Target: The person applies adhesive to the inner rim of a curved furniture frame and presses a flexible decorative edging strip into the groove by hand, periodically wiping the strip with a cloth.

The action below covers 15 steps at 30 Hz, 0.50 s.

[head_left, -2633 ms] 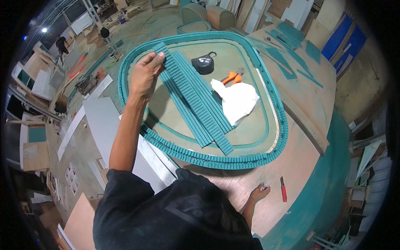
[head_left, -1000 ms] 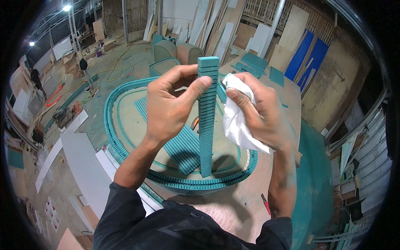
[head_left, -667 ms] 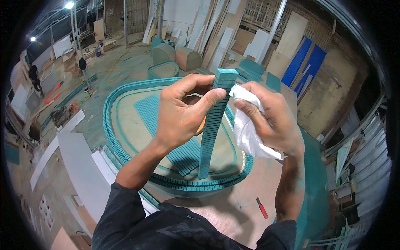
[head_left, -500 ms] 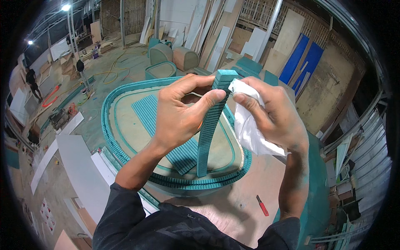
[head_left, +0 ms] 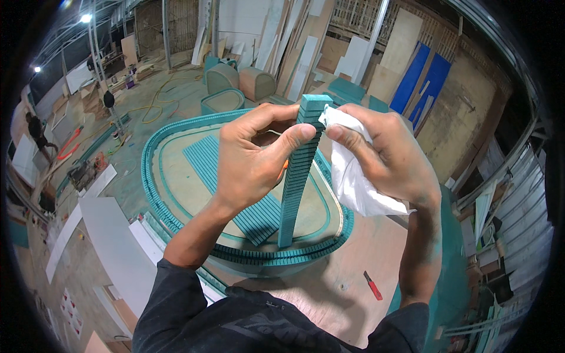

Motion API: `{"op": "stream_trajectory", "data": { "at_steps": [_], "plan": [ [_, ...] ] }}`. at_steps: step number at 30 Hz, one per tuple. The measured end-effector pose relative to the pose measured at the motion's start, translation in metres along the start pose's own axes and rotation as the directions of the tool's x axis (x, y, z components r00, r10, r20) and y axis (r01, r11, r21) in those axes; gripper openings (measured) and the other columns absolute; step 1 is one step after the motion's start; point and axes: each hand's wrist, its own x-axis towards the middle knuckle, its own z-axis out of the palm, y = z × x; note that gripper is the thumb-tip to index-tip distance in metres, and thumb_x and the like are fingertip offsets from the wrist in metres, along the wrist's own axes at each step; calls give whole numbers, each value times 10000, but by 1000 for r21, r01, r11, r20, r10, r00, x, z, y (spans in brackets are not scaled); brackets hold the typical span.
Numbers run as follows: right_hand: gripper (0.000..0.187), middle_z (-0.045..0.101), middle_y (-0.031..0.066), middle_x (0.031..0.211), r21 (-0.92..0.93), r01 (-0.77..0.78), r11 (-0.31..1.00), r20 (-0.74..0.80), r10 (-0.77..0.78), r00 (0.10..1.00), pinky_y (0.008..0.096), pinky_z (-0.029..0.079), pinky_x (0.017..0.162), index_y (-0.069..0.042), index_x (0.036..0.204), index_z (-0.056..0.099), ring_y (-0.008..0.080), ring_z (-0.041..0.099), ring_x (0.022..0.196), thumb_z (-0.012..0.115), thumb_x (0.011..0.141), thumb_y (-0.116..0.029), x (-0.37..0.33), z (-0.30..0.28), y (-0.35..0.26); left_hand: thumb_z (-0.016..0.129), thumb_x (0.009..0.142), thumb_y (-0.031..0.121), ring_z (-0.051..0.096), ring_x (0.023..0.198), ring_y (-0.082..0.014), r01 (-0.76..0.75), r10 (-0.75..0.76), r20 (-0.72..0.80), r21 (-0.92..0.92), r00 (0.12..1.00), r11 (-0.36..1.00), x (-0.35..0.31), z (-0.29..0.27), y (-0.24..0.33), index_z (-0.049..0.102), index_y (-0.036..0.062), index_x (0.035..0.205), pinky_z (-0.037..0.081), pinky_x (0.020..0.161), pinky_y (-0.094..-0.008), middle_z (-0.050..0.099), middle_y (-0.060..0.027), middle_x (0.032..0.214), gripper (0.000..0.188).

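Observation:
My left hand (head_left: 253,153) grips a long teal strip (head_left: 294,191) with close crosswise grooves near its top, thumb in front. The strip stands upright, slightly tilted, its lower end inside a large rounded teal frame (head_left: 152,182). In my right hand (head_left: 391,150) is a crumpled white cloth or thin sheet (head_left: 353,185), pinched between thumb and fingers against the strip's right side near the top. Behind my left forearm, a grooved teal panel (head_left: 203,157) lies within the frame. A small bit of orange shows behind my left thumb; what it belongs to is hidden.
A red-handled cutter (head_left: 372,287) lies on the pale tabletop (head_left: 335,312) at the front right. White boards (head_left: 109,235) lie to the left. Curved teal-and-wood pieces (head_left: 256,83) and leaning panels (head_left: 410,76) stand at the back. Another person (head_left: 38,132) is far left.
Both hands keep their hold, and the cloth remains at the strip's upper right edge. The view has shifted slightly. The person at far left has bent over.

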Motion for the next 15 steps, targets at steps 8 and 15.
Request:
{"op": "stream_trajectory", "data": {
  "at_steps": [8, 15],
  "plan": [
    [272, 640, 199, 720, 13, -23, 1000, 5, 23, 1000, 400, 471, 589, 25, 998, 669, 289, 614, 589, 618, 1050, -237, -1, 6, 7, 770, 944, 103, 723, 884, -117, 13, -13, -11, -10, 1000, 1000, 5, -1, 3, 748, -25, 1154, 595, 774, -250, 769, -97, 975, 248],
    [209, 663, 224, 747, 14, -51, 999, 81, 50, 995, 420, 464, 578, 8, 1024, 678, 351, 657, 616, 621, 1037, -193, -7, 19, 15, 773, 941, 122, 715, 849, -112, -76, 76, -81, 6, 994, 997, 21, 1, 0, 755, -32, 1129, 586, 758, -245, 772, -94, 950, 244]
  ]
}}
